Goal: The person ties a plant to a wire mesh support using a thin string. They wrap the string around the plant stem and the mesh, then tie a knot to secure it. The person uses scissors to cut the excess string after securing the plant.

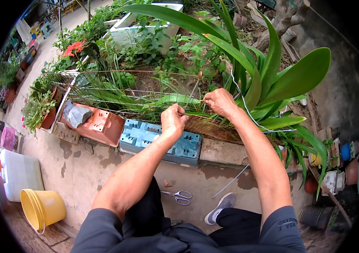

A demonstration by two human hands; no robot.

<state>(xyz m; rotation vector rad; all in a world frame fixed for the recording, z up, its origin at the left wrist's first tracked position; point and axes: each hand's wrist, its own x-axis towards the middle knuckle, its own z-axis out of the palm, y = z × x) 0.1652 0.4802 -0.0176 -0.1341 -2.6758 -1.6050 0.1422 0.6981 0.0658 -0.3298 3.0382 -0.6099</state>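
My left hand is closed at the lower visible end of a thin metal rod, by the top of the wire mesh fence. My right hand has thumb and forefinger pinched at the yellowish tip of a long green strap leaf; the fingers hide the exact contact. White wire loops around the big broad-leaved plant, right of that hand. Below my left hand, an upturned blue planter leans against the bed's edge.
A grey stone rests on an upturned orange planter. Scissors and a thin rod lie on the concrete near my shoe. A yellow bucket stands at lower left. A white foam box sits among plants.
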